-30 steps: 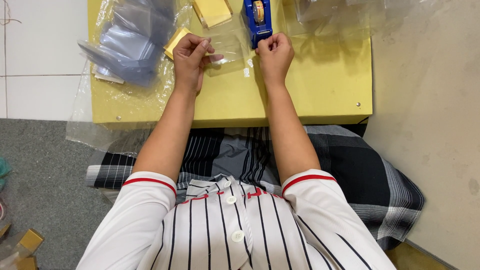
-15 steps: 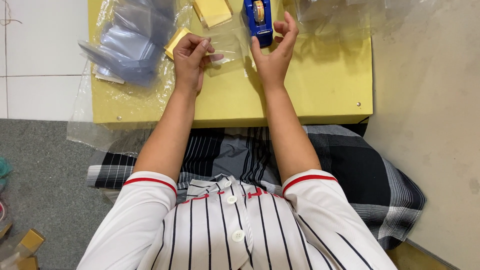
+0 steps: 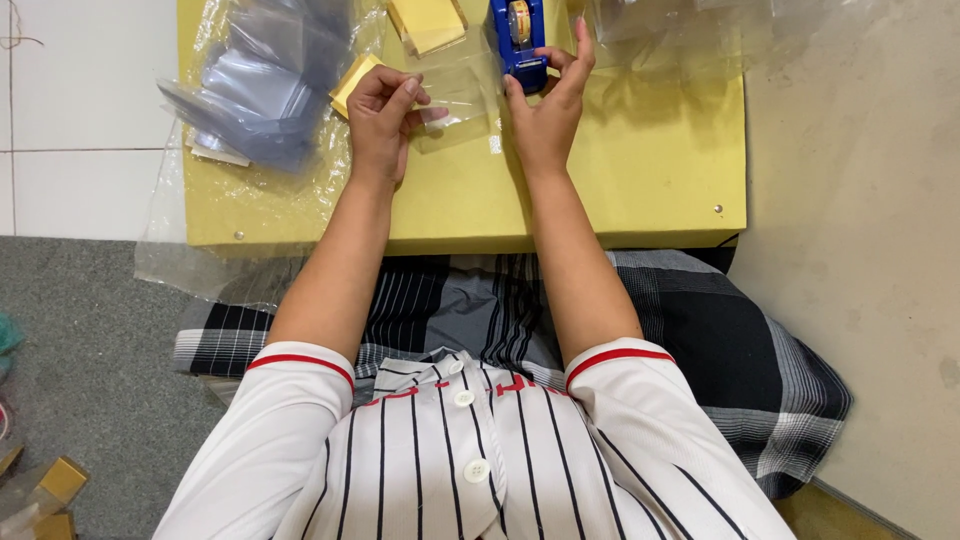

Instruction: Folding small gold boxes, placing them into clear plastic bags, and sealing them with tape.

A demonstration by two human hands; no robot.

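Your left hand (image 3: 383,112) pinches a small, flat yellow box (image 3: 352,84) inside a thin, shiny clear bag (image 3: 455,88) on the yellow table (image 3: 640,170). Your right hand (image 3: 547,108) touches the blue tape dispenser (image 3: 519,40), fingers curled around its end.

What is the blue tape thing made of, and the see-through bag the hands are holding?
The blue tape dispenser looks like hard, glossy plastic: smooth, evenly coloured, with shine. The see-through bag, pinched by the left hand, looks like thin plastic film: the yellow table shows through and it crinkles.
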